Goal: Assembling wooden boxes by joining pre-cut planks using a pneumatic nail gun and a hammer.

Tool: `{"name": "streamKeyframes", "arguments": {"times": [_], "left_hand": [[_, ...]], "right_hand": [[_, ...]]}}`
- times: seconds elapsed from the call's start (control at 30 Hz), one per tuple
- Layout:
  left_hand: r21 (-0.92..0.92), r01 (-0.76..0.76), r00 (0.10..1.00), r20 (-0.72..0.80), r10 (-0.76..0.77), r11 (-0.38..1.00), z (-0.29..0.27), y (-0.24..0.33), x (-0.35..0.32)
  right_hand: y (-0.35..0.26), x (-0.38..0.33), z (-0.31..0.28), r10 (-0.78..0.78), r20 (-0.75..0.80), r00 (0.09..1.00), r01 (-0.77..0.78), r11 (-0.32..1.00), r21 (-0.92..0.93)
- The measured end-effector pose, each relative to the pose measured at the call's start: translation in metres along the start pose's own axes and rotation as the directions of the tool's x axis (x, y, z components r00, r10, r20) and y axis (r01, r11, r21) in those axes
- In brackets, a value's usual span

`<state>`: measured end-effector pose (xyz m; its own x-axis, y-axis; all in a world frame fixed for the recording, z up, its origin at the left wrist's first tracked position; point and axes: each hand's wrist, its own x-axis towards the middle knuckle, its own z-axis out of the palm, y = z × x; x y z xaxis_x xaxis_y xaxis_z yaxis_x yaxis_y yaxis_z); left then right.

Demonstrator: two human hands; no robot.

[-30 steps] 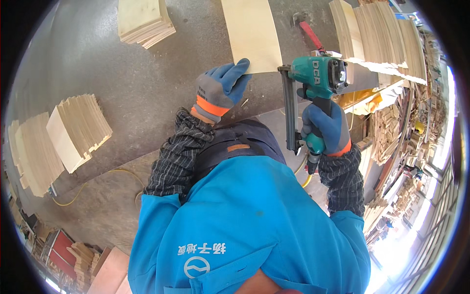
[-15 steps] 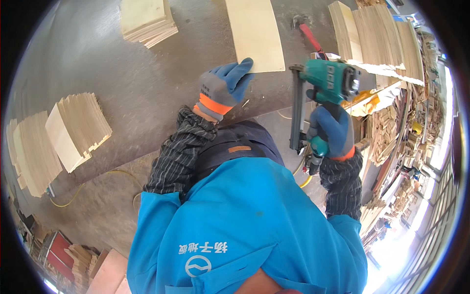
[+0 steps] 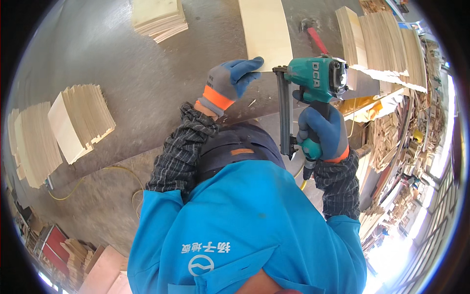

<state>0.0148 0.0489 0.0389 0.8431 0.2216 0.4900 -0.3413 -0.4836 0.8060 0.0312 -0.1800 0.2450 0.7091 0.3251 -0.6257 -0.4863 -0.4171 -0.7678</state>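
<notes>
My left hand (image 3: pixel 234 81), in a blue-and-grey glove with an orange cuff, has its fingers at the near left corner of a pale thin wooden board (image 3: pixel 267 34). The fingertips overlap the board's corner. A teal nail gun (image 3: pixel 313 78) is held upright in my gloved right hand (image 3: pixel 329 130), with fingers wrapped around its handle. The tool's nose, atop its long dark magazine (image 3: pixel 285 112), is by the board's near right corner. Whether it touches the board I cannot tell.
On the dark table (image 3: pixel 196 63) are a stack of pale boards (image 3: pixel 159 17) at the back, further stacks at left (image 3: pixel 81 122) and right (image 3: pixel 379 44), and a red-handled tool (image 3: pixel 317 40). A yellow hose (image 3: pixel 131 171) loops below the table edge at left.
My right hand has brought the nail gun left, its nose now at the board's near right corner. My left hand stays at the board's near left corner. The view has shifted slightly.
</notes>
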Motion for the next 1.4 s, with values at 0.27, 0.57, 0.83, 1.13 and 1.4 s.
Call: {"name": "streamKeyframes", "arguments": {"times": [0.27, 0.57, 0.83, 1.13, 1.4], "left_hand": [[-0.170, 0.027, 1.000, 0.015, -0.025, 0.985, 0.002, -0.003, 0.000], [0.008, -0.049, 0.999, 0.010, 0.049, 0.999, 0.001, -0.003, 0.001], [0.003, -0.097, 0.995, -0.009, 0.097, 0.995, 0.001, -0.010, 0.002], [-0.077, 0.011, 0.999, 0.038, -0.008, 0.997, 0.001, -0.009, 0.002], [-0.094, 0.026, 0.996, 0.084, -0.018, 0.995, -0.002, -0.010, 0.002]], "right_hand": [[-0.001, 0.012, 0.014, -0.011, 0.014, 1.000, 0.011, 0.999, -0.033], [-0.007, 0.010, 0.020, 0.005, -0.019, 1.000, -0.006, 0.997, -0.072], [-0.005, 0.009, 0.018, -0.010, -0.013, 1.000, 0.009, 0.998, -0.064], [-0.008, 0.015, 0.020, -0.001, 0.016, 1.000, 0.003, 0.992, -0.128], [-0.011, 0.012, 0.026, -0.009, 0.047, 0.999, 0.012, 0.998, -0.065]]}}
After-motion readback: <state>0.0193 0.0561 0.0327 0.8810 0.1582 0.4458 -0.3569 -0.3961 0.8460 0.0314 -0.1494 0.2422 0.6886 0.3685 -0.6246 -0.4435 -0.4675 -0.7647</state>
